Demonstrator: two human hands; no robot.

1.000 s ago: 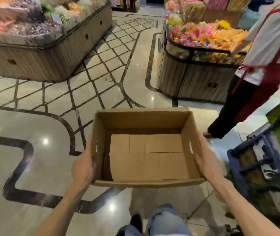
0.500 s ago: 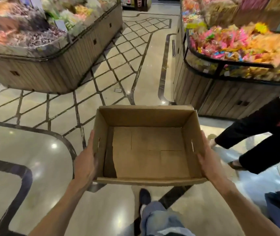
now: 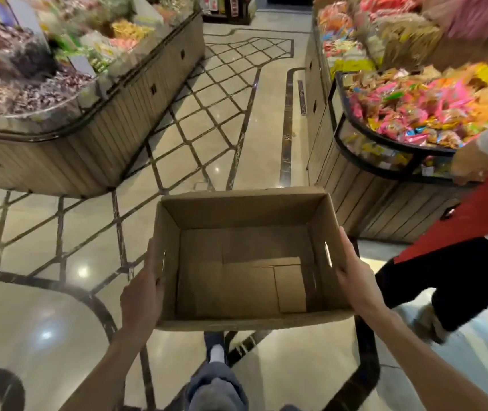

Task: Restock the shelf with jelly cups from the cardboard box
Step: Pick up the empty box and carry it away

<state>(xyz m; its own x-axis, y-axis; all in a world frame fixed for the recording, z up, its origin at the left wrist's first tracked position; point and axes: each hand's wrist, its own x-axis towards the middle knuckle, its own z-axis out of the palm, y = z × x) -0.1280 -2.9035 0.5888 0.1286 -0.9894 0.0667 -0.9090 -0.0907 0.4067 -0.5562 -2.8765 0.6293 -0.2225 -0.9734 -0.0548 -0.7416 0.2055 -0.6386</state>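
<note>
Cardboard box (image 3: 242, 262) carried level at waist height, empty (no jelly cups visible). Left hand (image 3: 142, 295) and right hand (image 3: 355, 277) pressing opposite short walls, fingertips hidden.

Single head view only (no second view to overlap). Looks forward and steeply down from the wearer's head, wide-angle, edges bowed. Close on cardboard box (image 3: 245, 262) at frame centre, forearms entering from bottom; shop aisle floor (image 3: 251, 129) running away ahead.
</note>
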